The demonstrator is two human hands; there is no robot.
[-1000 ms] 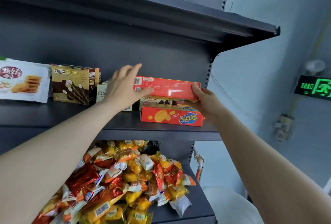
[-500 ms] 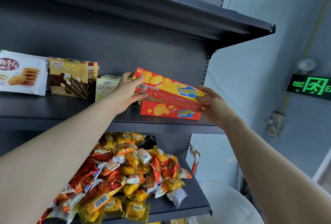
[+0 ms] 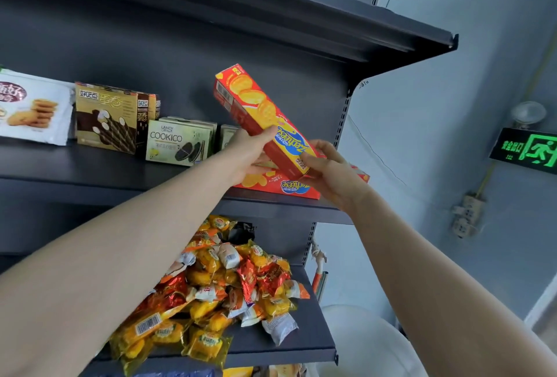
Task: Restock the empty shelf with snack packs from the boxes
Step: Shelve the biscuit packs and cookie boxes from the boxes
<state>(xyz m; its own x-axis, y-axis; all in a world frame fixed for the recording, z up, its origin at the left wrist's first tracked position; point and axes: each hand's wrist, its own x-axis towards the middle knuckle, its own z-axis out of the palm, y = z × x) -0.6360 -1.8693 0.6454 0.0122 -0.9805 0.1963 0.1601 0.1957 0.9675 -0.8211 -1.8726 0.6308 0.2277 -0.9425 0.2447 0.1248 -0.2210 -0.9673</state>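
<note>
On the dark shelf (image 3: 90,171), a flat cracker box (image 3: 289,188) lies half hidden behind both hands. The left hand (image 3: 250,150) and right hand (image 3: 331,174) curl their fingers round a tilted cracker box (image 3: 259,111) just above it. A white biscuit bag (image 3: 33,108) is cut off at the left edge.

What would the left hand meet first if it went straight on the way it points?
The left hand grips the tilted cracker box; beyond that, probably the shelf's dark back panel, passing above the flat red box. Depth is unclear.

Red-yellow cracker box (image 3: 261,117) tilted above identical box (image 3: 280,185) flat on shelf (image 3: 90,174)
</note>
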